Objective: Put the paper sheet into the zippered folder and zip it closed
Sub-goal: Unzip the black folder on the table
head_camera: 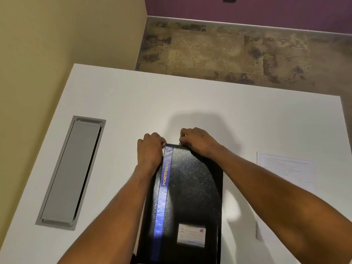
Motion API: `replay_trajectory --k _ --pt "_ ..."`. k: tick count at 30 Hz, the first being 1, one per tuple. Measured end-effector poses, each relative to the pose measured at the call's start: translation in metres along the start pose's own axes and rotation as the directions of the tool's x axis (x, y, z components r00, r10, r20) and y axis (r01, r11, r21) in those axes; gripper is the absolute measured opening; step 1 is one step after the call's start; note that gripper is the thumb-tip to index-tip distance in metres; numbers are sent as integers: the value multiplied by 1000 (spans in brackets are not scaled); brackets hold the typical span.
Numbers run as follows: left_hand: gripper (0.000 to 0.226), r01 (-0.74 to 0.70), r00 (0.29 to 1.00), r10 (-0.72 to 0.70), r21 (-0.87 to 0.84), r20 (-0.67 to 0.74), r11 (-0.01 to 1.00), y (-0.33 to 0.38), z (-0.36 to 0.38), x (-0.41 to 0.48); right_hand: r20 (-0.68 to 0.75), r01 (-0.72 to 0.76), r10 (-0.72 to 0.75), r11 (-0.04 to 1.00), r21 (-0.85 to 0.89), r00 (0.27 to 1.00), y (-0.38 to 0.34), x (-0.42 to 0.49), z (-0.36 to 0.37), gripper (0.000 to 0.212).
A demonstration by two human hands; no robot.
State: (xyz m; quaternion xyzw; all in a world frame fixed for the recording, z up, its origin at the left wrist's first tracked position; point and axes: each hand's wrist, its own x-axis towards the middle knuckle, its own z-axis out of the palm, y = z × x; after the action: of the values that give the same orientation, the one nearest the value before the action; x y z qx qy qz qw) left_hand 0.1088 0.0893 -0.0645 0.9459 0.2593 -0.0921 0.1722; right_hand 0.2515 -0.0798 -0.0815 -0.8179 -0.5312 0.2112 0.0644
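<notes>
A black zippered folder (190,191) with a blue stripe reading PORTFOLIO and a small label card lies flat on the white table (209,103), its far end pointing away from me. My left hand (150,149) grips the folder's far left corner. My right hand (198,141) is closed at the far edge, fingers pinched at what looks like the zipper pull, which is mostly hidden. The printed paper sheet (285,167) lies flat on the table to the right of the folder, apart from both hands.
A grey cable hatch (73,172) is set into the table at the left. The table's far edge borders carpeted floor (228,54); a beige wall stands at the left and a purple wall at the back.
</notes>
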Motion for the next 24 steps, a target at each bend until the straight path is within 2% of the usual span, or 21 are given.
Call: replay_trajectory --k 8,14,20,24 --pt "31 25 1000 -25 -18 -2 1000 -2 3 0 21 -171 170 971 167 985 23 -48 -13 17" --pt "27 43 999 -42 -41 27 998 -1 -1 -4 -96 -273 290 949 157 952 48 -94 -9 8" --pt "26 121 993 -119 -128 23 984 3 -5 -8 -200 -391 469 859 331 860 48 -144 11 3" --pt "24 168 986 -167 -145 15 975 4 -3 -8 -242 -447 539 825 347 807 28 -165 33 9"
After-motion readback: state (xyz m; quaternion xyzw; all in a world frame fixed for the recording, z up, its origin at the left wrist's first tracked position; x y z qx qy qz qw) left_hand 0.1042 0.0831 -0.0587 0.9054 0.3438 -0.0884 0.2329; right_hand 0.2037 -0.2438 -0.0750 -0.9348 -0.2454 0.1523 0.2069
